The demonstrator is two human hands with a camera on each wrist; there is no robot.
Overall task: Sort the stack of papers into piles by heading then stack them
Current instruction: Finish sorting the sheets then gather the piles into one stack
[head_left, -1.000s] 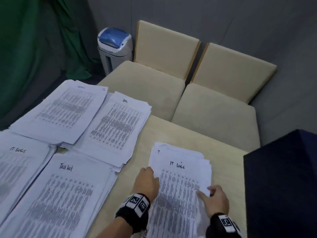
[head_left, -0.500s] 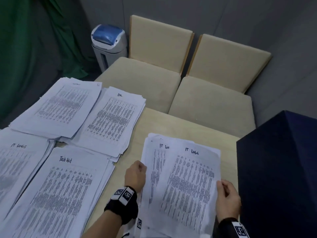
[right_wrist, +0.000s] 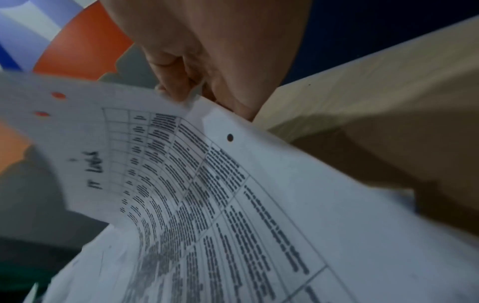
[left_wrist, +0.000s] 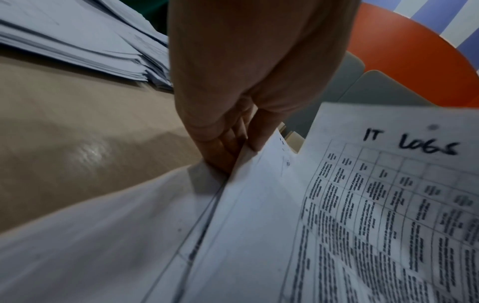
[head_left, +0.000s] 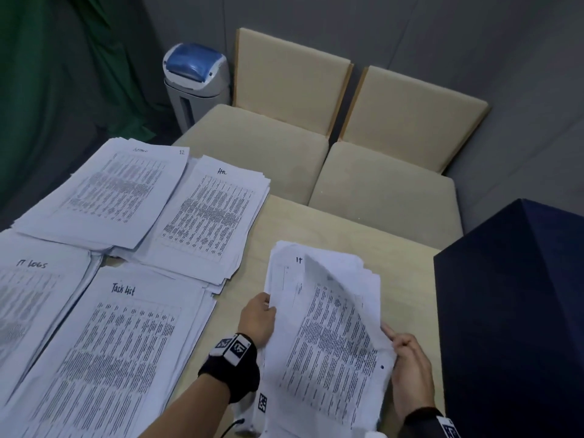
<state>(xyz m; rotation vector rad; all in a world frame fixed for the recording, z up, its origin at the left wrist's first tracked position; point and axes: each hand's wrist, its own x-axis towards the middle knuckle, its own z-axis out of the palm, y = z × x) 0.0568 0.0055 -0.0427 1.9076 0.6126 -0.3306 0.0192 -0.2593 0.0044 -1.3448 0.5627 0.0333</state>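
The unsorted stack of papers point(head_left: 319, 384) lies near the table's right front. My right hand point(head_left: 407, 368) pinches the right edge of its top sheet point(head_left: 335, 330), headed "IT Logs" point(left_wrist: 412, 143), and holds it lifted and curled over the stack. My left hand point(head_left: 257, 317) grips the stack's left edge point(left_wrist: 233, 164), fingers tucked between sheets. Sorted piles lie to the left: IT Logs point(head_left: 34, 295), Task List point(head_left: 110, 358), HR point(head_left: 208, 216) and a far pile point(head_left: 107, 188) whose heading I cannot read.
A dark blue box point(head_left: 518, 311) stands at the table's right edge, close to my right hand. Bare wood table point(head_left: 316, 226) shows between the piles and the stack. Two beige chairs point(head_left: 316, 143) and a shredder bin point(head_left: 196, 80) sit beyond the table.
My right hand has lifted the top IT Logs sheet off the stack and curled it upward to the right. My left hand has stayed at the stack's left edge.
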